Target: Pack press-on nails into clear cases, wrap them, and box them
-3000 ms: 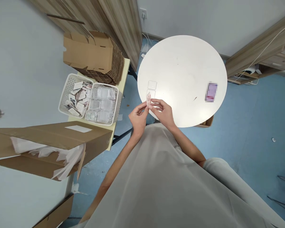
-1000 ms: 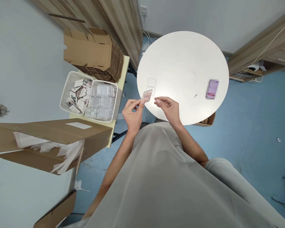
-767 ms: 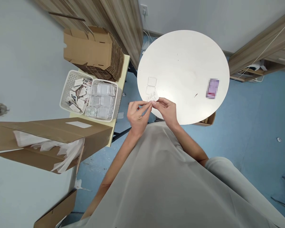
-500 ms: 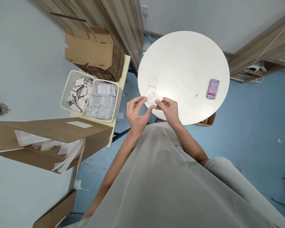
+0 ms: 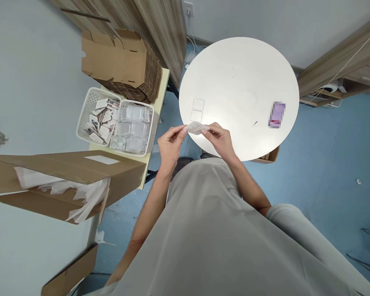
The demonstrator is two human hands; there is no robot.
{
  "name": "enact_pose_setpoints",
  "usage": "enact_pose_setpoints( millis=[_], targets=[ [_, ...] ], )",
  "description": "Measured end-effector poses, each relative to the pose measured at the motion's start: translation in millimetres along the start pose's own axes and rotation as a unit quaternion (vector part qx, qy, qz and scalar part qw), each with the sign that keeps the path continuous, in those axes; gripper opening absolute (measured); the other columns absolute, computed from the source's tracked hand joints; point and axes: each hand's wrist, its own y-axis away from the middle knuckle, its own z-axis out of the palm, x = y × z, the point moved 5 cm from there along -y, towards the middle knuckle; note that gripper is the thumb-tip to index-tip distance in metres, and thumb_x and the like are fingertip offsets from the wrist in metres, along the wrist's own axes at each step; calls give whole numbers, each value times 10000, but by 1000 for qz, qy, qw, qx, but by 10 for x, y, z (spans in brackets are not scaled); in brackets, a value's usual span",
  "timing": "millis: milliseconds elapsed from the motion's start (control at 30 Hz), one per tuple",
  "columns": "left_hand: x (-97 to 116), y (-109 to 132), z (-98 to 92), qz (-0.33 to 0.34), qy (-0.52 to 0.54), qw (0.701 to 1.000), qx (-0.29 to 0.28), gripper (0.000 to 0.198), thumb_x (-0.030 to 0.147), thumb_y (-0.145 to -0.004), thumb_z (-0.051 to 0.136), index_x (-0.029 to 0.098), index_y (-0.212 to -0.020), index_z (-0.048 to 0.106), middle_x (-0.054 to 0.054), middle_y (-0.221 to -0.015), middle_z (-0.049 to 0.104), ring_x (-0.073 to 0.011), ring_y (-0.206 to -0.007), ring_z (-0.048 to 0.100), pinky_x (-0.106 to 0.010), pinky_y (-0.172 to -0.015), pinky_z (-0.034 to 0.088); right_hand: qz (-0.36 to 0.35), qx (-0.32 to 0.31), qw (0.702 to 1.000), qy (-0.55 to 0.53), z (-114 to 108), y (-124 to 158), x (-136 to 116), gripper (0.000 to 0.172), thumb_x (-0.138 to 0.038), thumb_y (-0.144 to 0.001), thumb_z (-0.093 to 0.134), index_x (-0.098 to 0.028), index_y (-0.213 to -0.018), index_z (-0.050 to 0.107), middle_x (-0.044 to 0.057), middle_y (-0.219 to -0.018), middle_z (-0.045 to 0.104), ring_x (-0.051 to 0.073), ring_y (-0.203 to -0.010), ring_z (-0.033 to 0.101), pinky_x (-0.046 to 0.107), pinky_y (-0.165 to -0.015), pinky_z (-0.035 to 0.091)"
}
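A small white card (image 5: 196,128) with lines of print is held between my two hands, over the near left edge of the round white table (image 5: 249,82). My left hand (image 5: 170,142) pinches its left end between thumb and fingers. The right end is gripped by my right hand (image 5: 220,139), thumb on top. The card looks tilted and slightly bent. Just beyond it, an opened clear plastic case (image 5: 197,109) lies flat on the table, its two halves side by side.
On a side table at left, one white basket (image 5: 85,107) holds loose cards and another (image 5: 152,133) holds clear cases. Behind them is a stack of flat cardboard boxes (image 5: 114,57). An open carton (image 5: 126,176) contains white wrapping. A blurred purple item (image 5: 276,115) lies at the table's right.
My left hand has closed from spread fingers onto the card's left end. The card has turned level and tilted, and the clear case now shows fully.
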Motion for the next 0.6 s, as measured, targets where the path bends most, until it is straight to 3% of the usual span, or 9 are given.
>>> enact_pose_setpoints(
  millis=[100, 200, 333, 467, 600],
  targets=[
    [23, -36, -31, -2, -1, 1000, -12, 474, 676, -878, 949, 248, -1078, 913, -57, -947, 834, -168, -771, 723, -330, -771, 626, 8, -41, 999, 0, 2, 4, -10, 563, -812, -907, 861, -321, -1175, 927, 35, -1038, 838, 198, -858, 732, 413, -871, 691],
    [7, -74, -65, -6, 8, 999, -30, 515, 704, -913, 910, 238, -1131, 902, -82, -1019, 856, -198, -862, 787, -353, -845, 664, 2, -62, 998, 1, -13, 5, -67, 555, -781, -915, 879, -326, -1229, 919, 45, -1123, 849, 205, -898, 775, 426, -924, 700],
    [-38, -92, -65, -11, 38, 997, -67, 561, 720, -946, 877, 243, -1242, 873, -121, -1234, 854, -259, -1093, 820, -381, -948, 682, -32, -51, 998, 7, -16, -21, -102, 522, -786, -937, 856, -316, -1154, 929, 76, -1232, 837, 247, -1103, 787, 418, -944, 710],
    [-108, -61, 9, -26, 85, 990, -106, 688, 663, -900, 951, 289, -1451, 780, -136, -1424, 809, -326, -1361, 768, -422, -1089, 661, -48, -35, 998, -7, 21, -52, -24, 494, -754, -932, 878, -310, -1146, 910, 64, -1219, 827, 212, -1011, 768, 404, -912, 717],
    [-204, -29, 69, -59, 98, 990, -85, 631, 669, -875, 963, 246, -1327, 835, -142, -1330, 851, -317, -1244, 820, -426, -1021, 690, -11, 6, 1000, 5, 15, -43, 29, 523, -742, -936, 870, -316, -1238, 858, 58, -1286, 815, 206, -995, 775, 402, -973, 707]
  ],
)
